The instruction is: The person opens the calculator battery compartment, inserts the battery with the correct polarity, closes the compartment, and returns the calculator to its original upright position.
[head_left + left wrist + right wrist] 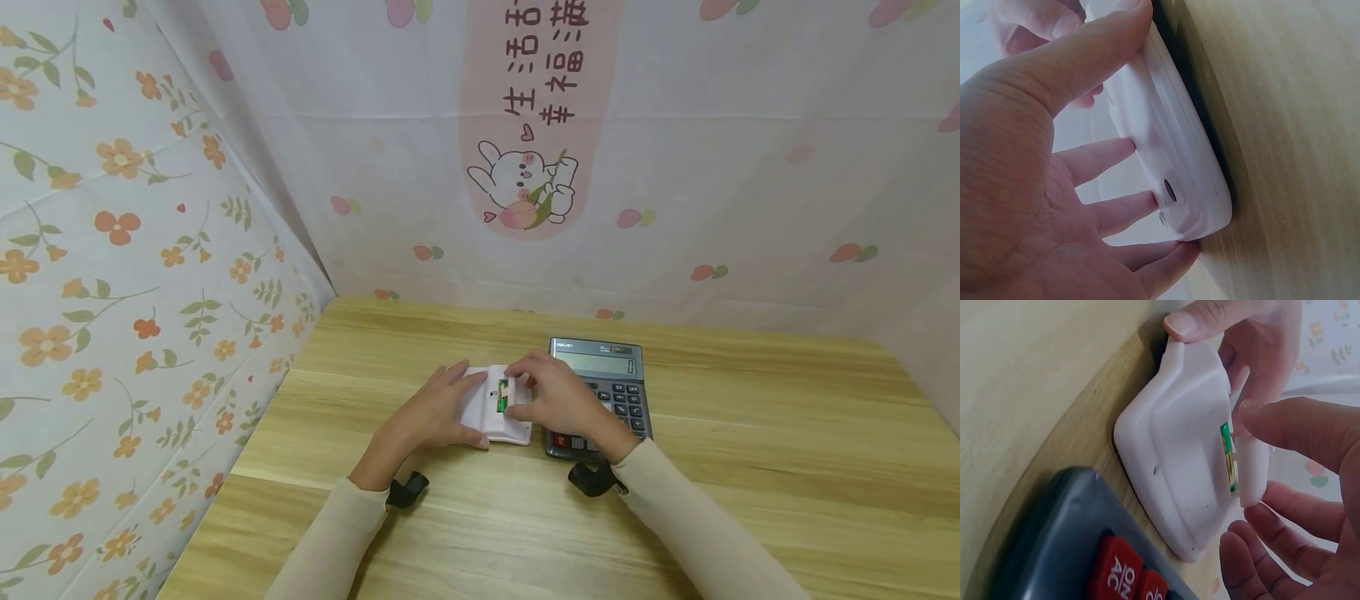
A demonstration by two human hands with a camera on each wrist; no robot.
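Note:
A white calculator (509,428), by its shape, lies back up on the table with its battery compartment uncovered. Inside the compartment shows a green battery (1227,450). My left hand (435,412) steadies the calculator, its thumb at the near edge and its fingers spread along the far part; the left wrist view shows fingertips touching the casing (1166,125). Between the thumb and fingers of my right hand (558,400) is a small white battery cover (1252,472), pinched beside the compartment. The cover stands on edge in the right wrist view; whether it touches the casing I cannot tell.
Right beside the white calculator lies a dark grey calculator (630,367), face up, partly under my right hand and wrist. Both stand on a wooden table (765,442). Patterned cloth (697,183) hangs behind the table and along its left side.

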